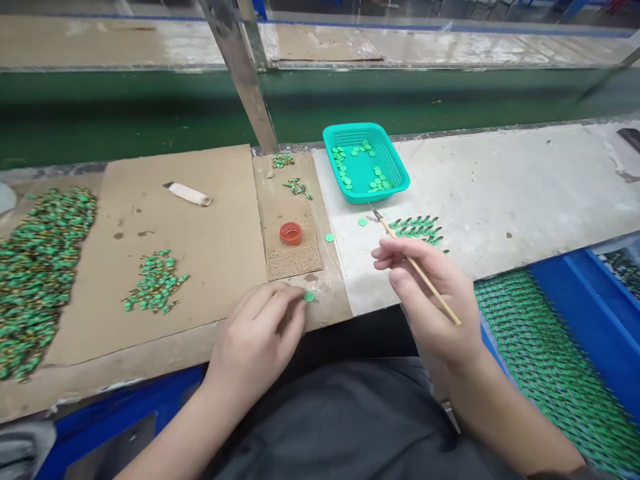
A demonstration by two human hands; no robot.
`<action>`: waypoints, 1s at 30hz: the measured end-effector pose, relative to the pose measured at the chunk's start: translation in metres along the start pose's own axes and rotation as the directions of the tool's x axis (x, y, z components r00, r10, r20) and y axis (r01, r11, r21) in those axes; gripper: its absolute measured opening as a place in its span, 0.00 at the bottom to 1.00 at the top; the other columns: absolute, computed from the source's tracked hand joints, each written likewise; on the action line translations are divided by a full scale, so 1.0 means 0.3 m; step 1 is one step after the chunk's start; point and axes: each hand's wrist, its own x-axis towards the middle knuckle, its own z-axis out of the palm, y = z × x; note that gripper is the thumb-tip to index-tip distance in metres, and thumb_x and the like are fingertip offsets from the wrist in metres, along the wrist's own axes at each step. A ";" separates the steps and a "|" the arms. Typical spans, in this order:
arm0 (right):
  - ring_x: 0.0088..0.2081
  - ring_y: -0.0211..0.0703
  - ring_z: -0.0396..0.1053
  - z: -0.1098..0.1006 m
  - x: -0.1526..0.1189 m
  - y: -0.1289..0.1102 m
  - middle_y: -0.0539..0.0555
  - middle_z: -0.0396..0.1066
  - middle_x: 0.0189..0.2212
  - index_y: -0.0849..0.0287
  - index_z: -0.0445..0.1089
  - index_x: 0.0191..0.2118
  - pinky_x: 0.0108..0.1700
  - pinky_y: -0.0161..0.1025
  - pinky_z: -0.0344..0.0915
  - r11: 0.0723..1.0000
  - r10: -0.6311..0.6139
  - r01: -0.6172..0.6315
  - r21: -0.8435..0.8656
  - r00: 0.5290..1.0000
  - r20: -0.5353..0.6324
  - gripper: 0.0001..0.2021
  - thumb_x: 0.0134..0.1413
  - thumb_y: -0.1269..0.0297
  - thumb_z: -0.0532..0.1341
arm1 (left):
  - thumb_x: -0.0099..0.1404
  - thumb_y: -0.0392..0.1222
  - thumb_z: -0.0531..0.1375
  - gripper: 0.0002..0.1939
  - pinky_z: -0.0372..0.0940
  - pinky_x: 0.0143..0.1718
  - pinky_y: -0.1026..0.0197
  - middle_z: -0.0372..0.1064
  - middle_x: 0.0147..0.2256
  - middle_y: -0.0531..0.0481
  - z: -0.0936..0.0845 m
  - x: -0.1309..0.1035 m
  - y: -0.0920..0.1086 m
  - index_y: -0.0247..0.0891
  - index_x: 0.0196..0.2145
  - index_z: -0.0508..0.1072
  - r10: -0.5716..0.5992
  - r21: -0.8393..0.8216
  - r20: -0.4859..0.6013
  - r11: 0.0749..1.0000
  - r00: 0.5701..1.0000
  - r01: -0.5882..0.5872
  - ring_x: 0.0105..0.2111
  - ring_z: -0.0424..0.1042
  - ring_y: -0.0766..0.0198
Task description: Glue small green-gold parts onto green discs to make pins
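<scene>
My right hand (435,293) is closed around a thin wooden-handled brush (424,277), its dark tip pointing away from me near the front of the basket. At the table's near edge, my left hand (260,327) pinches a small round green disc (309,296) at its fingertips. Ahead of that hand stands a red cap (291,233) on a piece of cardboard (295,267). Two loose green discs, one of them a disc (329,237) right of the cardboard, lie between my hands and the basket. Just beyond my right hand are rows of green discs with dark pieces standing on them (417,230).
A turquoise basket (367,197) holds several green discs. Large and small piles of green-and-gold pieces (40,280) (156,283) lie left, near a white tube (187,194). A metal post (245,80) rises behind. Below right, a blue crate (575,320) contains rows of green pieces.
</scene>
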 end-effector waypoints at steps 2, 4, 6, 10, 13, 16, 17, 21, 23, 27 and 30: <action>0.50 0.48 0.89 0.033 0.031 0.014 0.52 0.91 0.50 0.43 0.88 0.66 0.58 0.51 0.87 1.000 -0.008 0.009 -0.018 1.000 0.010 0.13 0.87 0.60 0.69 | 0.86 0.42 0.67 0.06 0.77 0.54 0.55 0.86 0.47 0.49 0.005 0.003 -0.002 0.44 0.55 0.84 0.115 0.053 -0.044 0.992 0.992 -0.113 0.47 0.84 0.56; 0.49 0.48 0.90 0.070 0.065 0.030 0.53 0.92 0.48 0.44 0.89 0.65 0.56 0.50 0.90 0.999 -0.039 0.038 0.025 0.999 0.032 0.14 0.90 0.57 0.66 | 0.85 0.39 0.68 0.04 0.76 0.52 0.55 0.85 0.47 0.49 0.010 0.008 -0.007 0.42 0.54 0.83 0.201 0.123 -0.065 0.974 0.977 -0.192 0.46 0.82 0.56; 0.50 0.48 0.91 0.110 0.103 0.047 0.54 0.92 0.49 0.47 0.89 0.65 0.55 0.50 0.91 0.997 -0.040 0.037 0.066 0.998 0.051 0.15 0.91 0.54 0.64 | 0.86 0.38 0.67 0.04 0.76 0.52 0.55 0.85 0.47 0.48 0.009 0.007 -0.015 0.40 0.54 0.81 0.214 0.133 -0.082 0.970 0.973 -0.202 0.46 0.82 0.56; 0.47 0.44 0.92 0.197 0.189 0.073 0.53 0.92 0.46 0.51 0.87 0.57 0.54 0.45 0.91 0.998 -0.003 0.000 0.057 0.999 0.050 0.09 0.87 0.56 0.70 | 0.85 0.34 0.67 0.09 0.78 0.59 0.52 0.87 0.53 0.46 -0.004 -0.028 -0.049 0.37 0.60 0.81 0.298 0.084 -0.075 0.953 0.952 -0.292 0.51 0.85 0.55; 0.38 0.41 0.88 0.261 0.252 0.088 0.48 0.88 0.38 0.50 0.78 0.51 0.45 0.41 0.88 0.999 -0.030 0.030 0.020 0.999 0.028 0.09 0.87 0.53 0.70 | 0.84 0.32 0.66 0.12 0.80 0.58 0.46 0.89 0.58 0.46 -0.006 -0.069 -0.087 0.36 0.60 0.84 0.412 0.146 -0.006 0.902 0.911 -0.407 0.54 0.86 0.52; 0.31 0.39 0.80 0.320 0.300 0.103 0.46 0.80 0.34 0.48 0.72 0.46 0.36 0.40 0.80 0.989 -0.094 0.099 -0.108 0.994 0.050 0.15 0.89 0.47 0.66 | 0.82 0.32 0.65 0.12 0.81 0.53 0.43 0.89 0.61 0.48 0.007 -0.106 -0.114 0.40 0.57 0.87 0.441 0.178 0.026 0.881 0.897 -0.438 0.56 0.86 0.50; 0.31 0.39 0.79 0.336 0.310 0.108 0.46 0.78 0.34 0.48 0.71 0.45 0.35 0.40 0.78 0.978 -0.124 0.135 -0.159 0.989 0.076 0.16 0.89 0.47 0.65 | 0.81 0.32 0.65 0.13 0.81 0.53 0.42 0.88 0.62 0.47 0.014 -0.117 -0.118 0.40 0.56 0.88 0.444 0.183 0.024 0.879 0.896 -0.441 0.56 0.86 0.50; 0.31 0.39 0.76 0.379 0.329 0.132 0.46 0.73 0.33 0.49 0.69 0.40 0.36 0.42 0.72 0.911 -0.231 0.282 -0.299 0.953 0.194 0.18 0.90 0.53 0.64 | 0.81 0.32 0.62 0.18 0.79 0.57 0.40 0.86 0.66 0.43 0.055 -0.150 -0.112 0.38 0.60 0.88 0.402 0.203 -0.028 0.899 0.915 -0.389 0.59 0.84 0.46; 0.31 0.39 0.74 0.386 0.330 0.143 0.46 0.72 0.32 0.49 0.69 0.39 0.36 0.43 0.71 0.889 -0.234 0.300 -0.345 0.947 0.222 0.19 0.91 0.54 0.64 | 0.82 0.34 0.61 0.20 0.76 0.59 0.40 0.85 0.67 0.41 0.077 -0.160 -0.105 0.36 0.63 0.87 0.354 0.175 -0.073 0.925 0.933 -0.337 0.60 0.83 0.45; 0.30 0.39 0.70 0.390 0.331 0.149 0.45 0.69 0.30 0.49 0.67 0.37 0.35 0.42 0.66 0.871 -0.206 0.297 -0.391 0.944 0.257 0.20 0.90 0.57 0.65 | 0.84 0.34 0.61 0.18 0.71 0.60 0.40 0.86 0.65 0.41 0.107 -0.175 -0.102 0.34 0.65 0.86 0.310 0.084 -0.129 0.950 0.942 -0.301 0.62 0.82 0.44; 0.29 0.38 0.69 0.392 0.334 0.146 0.45 0.69 0.29 0.50 0.67 0.37 0.35 0.42 0.65 0.861 -0.197 0.301 -0.410 0.941 0.277 0.20 0.90 0.57 0.64 | 0.84 0.34 0.63 0.14 0.70 0.61 0.39 0.86 0.66 0.42 0.113 -0.184 -0.105 0.36 0.61 0.86 0.300 0.050 -0.160 0.954 0.940 -0.296 0.62 0.82 0.44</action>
